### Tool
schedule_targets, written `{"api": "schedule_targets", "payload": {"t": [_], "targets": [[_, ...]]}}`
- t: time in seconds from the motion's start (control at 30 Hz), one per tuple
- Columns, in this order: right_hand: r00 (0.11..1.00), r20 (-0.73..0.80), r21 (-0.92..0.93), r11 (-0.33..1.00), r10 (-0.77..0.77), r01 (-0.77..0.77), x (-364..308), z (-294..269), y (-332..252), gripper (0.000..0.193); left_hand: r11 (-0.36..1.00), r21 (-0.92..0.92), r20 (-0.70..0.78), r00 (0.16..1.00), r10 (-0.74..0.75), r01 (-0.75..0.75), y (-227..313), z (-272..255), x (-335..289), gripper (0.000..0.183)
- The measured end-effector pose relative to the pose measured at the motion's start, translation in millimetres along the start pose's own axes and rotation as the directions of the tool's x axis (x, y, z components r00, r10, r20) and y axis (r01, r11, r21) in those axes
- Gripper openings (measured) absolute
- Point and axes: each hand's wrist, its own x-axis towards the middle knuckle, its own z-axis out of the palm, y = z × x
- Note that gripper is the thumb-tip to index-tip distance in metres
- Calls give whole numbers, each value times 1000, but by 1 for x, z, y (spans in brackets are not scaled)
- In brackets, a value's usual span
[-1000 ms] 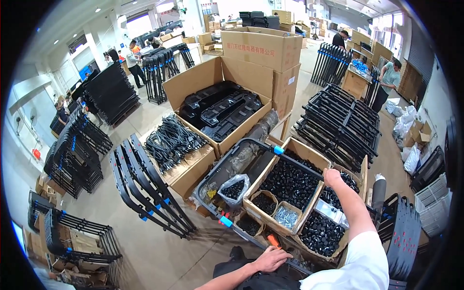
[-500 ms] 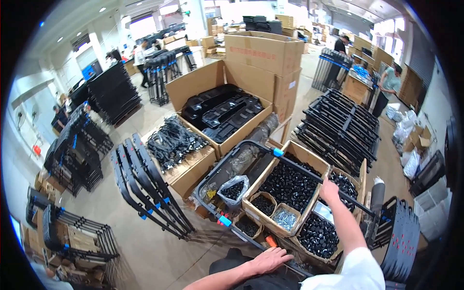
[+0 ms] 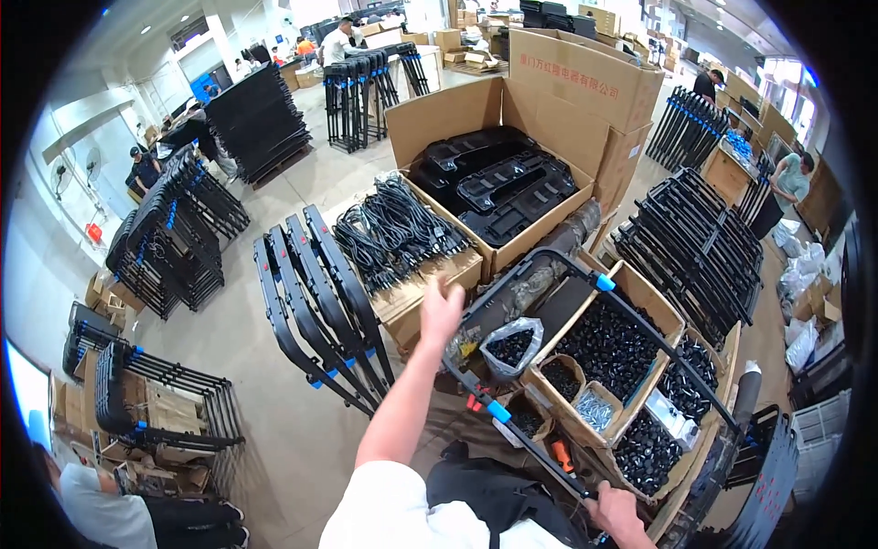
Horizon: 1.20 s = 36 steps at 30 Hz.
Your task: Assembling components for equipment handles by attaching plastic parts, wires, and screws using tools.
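A black U-shaped tubular frame with blue clips lies across the parts boxes. My right hand is closed round the end of its near tube at the lower right. My left hand is stretched forward, thumb and fingers apart, beside the frame's left bend and in front of a pile of black cables. I see nothing in it. Under the frame are a carton of black knobs, a small box of silver screws and a plastic bag of black parts. An orange-handled tool lies near the right hand.
A large open carton of black plastic parts stands ahead. Several black leg frames stand at left, and more frames are stacked at right. Co-workers appear in the background, and one person is at the lower left.
My left hand has left the near tube and reached forward to the left. My right hand has come back from the far tube to the near tube's end. The view has shifted left.
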Motion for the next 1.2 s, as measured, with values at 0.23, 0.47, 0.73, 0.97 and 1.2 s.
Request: {"api": "schedule_targets", "payload": {"t": [0.23, 0.47, 0.73, 0.97, 1.2], "targets": [[897, -262, -32, 925, 357, -378, 7, -2, -46, 54, 799, 356, -532, 808, -254, 485, -58, -42, 198, 57], [937, -46, -176, 921, 345, -348, 6, 23, -39, 51, 676, -149, -618, 466, -633, 721, -167, -106, 299, 79], [893, 13, -272, 861, 449, -429, -1, 32, -37, 48, 725, -176, -503, 572, -648, 666, -157, -64, 282, 52], [929, -35, -118, 922, 368, -369, -5, 25, -46, 43, 837, -217, -606, 603, -519, 503, -115, -94, 284, 29], [913, 43, -217, 895, 407, -389, -9, 30, -32, 45, 507, -744, 111, 828, -549, 436, -51, -65, 269, 13]]}}
